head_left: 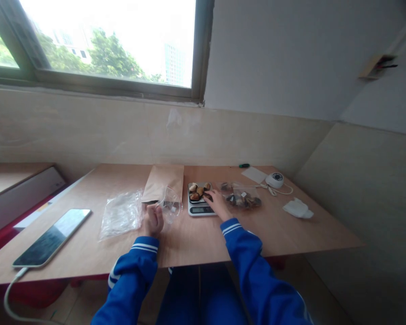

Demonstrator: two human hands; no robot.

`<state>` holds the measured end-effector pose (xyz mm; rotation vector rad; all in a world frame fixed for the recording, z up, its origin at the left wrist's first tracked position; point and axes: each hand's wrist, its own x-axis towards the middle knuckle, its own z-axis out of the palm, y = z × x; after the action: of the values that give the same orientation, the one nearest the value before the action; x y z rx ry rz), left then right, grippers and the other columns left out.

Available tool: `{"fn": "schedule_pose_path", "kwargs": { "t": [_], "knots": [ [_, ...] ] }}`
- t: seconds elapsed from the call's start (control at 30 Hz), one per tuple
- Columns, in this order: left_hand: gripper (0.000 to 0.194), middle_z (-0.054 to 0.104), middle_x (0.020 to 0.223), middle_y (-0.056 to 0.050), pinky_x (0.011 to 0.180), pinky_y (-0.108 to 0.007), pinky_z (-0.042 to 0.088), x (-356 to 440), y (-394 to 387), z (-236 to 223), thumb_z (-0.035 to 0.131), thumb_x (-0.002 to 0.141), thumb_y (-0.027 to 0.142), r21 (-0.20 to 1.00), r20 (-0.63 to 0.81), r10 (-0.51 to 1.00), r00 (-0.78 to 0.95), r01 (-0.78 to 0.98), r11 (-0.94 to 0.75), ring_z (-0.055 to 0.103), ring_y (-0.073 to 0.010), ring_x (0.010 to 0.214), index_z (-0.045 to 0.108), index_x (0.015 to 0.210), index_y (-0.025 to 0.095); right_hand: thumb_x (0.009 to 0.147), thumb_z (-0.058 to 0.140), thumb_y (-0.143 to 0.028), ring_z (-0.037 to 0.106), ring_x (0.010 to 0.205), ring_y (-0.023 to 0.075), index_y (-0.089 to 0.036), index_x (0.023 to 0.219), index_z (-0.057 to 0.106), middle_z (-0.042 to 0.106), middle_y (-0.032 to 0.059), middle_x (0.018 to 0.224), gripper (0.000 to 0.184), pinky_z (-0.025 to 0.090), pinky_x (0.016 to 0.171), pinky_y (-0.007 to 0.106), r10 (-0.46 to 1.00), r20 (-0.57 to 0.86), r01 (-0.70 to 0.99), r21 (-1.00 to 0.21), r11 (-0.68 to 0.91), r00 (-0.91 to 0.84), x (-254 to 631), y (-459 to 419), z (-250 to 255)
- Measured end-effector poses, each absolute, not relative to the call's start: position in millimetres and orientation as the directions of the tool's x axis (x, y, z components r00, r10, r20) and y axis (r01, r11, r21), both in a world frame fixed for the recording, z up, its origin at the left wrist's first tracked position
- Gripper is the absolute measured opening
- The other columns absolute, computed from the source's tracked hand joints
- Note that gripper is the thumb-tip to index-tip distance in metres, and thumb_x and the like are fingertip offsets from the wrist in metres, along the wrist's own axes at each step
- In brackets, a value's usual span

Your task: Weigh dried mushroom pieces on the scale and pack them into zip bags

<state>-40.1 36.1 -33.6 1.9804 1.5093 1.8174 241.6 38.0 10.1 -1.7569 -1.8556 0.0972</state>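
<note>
One kitchen scale under the right hand, one clear bag in the left hand, two more plastic bags beside the hands, one paper envelope beyond the left hand, one tablet far left.

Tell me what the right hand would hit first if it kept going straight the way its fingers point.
Probably the brown pieces on the scale; the right hand already reaches their edge.

Scale display: too small to read. Pieces on its tray: type unclear. Right hand fingertips partly hidden among pieces. Tablet cable cut off at bottom edge.
</note>
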Motion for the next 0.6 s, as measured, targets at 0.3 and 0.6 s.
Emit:
{"fn": "schedule_pose_path", "kwargs": {
  "t": [0.3, 0.6],
  "knots": [
    [0.025, 0.058, 0.061, -0.005, 0.049, -0.033, 0.044, -37, 33, -25, 0.038, 0.09, 0.037, 0.586, 0.724, 0.68, -0.115, 0.623, -0.519, 0.058, -0.0191, 0.052, 0.053, 0.085, 0.018, 0.084, 0.056, -0.013, 0.063, 0.095, 0.0222, -0.014, 0.099, 0.07, 0.068, 0.0124, 0.098, 0.021, 0.047, 0.086, 0.034, 0.905, 0.42, 0.838, -0.517, 0.172, 0.074, 249, 37, 9],
    [0.025, 0.06, 0.058, -0.003, 0.045, -0.025, 0.041, -32, 30, -19, 0.037, 0.091, 0.036, 0.593, 0.722, 0.681, -0.12, 0.614, -0.521, 0.056, -0.0153, 0.048, 0.051, 0.086, 0.017, 0.08, 0.062, -0.028, 0.066, 0.091, 0.0238, -0.016, 0.096, 0.072, 0.072, 0.011, 0.098, 0.022, 0.05, 0.086, 0.039, 0.893, 0.407, 0.523, -0.812, 0.258, 0.191, 222, 25, 63]
  ]
}}
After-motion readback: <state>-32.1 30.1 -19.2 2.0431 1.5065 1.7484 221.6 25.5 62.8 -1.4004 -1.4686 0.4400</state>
